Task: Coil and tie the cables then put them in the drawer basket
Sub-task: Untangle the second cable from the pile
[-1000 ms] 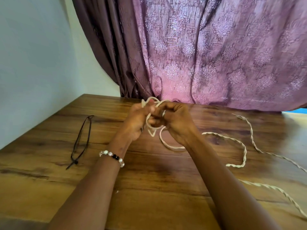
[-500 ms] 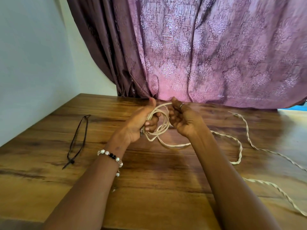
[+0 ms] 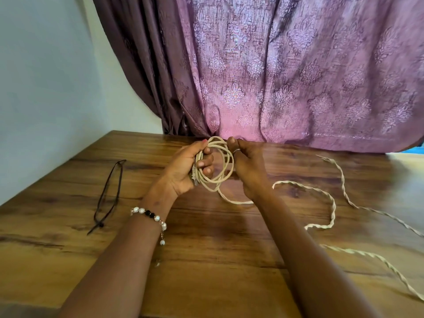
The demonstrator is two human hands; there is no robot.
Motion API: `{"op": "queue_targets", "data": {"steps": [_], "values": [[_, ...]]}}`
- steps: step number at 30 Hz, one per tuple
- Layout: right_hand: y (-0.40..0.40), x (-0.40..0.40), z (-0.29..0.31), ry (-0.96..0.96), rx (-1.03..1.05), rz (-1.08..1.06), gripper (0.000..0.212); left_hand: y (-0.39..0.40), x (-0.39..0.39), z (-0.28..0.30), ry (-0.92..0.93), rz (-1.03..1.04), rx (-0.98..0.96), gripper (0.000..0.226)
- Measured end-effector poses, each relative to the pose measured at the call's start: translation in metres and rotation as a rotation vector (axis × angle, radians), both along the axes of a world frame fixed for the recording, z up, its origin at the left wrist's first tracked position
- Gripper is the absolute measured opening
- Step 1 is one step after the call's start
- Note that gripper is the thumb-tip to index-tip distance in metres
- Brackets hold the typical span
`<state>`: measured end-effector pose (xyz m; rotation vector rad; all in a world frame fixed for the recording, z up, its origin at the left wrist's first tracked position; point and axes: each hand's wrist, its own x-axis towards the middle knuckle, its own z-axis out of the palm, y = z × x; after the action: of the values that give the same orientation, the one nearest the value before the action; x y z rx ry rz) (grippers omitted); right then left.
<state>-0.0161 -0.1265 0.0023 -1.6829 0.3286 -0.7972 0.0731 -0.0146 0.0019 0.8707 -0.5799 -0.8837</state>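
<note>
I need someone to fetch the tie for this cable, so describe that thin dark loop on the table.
On the wooden table, look left of the left hand, toward the pale wall. The thin dark tie lies flat in a long narrow loop, unlike the thick cream cable.

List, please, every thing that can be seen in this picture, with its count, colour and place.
cream cable: one, cream-white, twisted; several loops held between both hands, the rest trailing loose over the right part of the table
black tie: one, black, thin long loop, lying flat on the left part of the table
table: one, brown wood grain, fills the lower half of the view
curtain: one, purple-pink with a floral pattern, hanging behind the far edge of the table
wall: one, pale grey-white, on the left
bracelet: one, white and black beads, on the left wrist
ring: one, silver, on a finger of the right hand
left hand: grips the left side of the coil
right hand: holds the right side of the coil
</note>
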Motion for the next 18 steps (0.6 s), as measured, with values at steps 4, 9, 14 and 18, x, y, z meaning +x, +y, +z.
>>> {"op": "queue_targets", "data": {"steps": [4,9,14,18], "values": [[0.014,0.001,0.004,-0.112,0.333,0.151,0.031,-0.005,-0.005,-0.001,0.07,-0.078,-0.037,0.036],[0.017,0.006,-0.004,-0.133,0.289,0.275,0.032,-0.005,-0.005,0.0,0.114,-0.16,-0.128,0.044],[0.009,0.0,0.001,-0.164,0.234,0.158,0.027,-0.003,-0.001,0.001,0.073,-0.012,-0.019,0.038],[0.009,-0.001,0.004,-0.172,0.376,0.199,0.002,-0.004,0.004,-0.002,0.046,0.074,0.099,0.031]]}}
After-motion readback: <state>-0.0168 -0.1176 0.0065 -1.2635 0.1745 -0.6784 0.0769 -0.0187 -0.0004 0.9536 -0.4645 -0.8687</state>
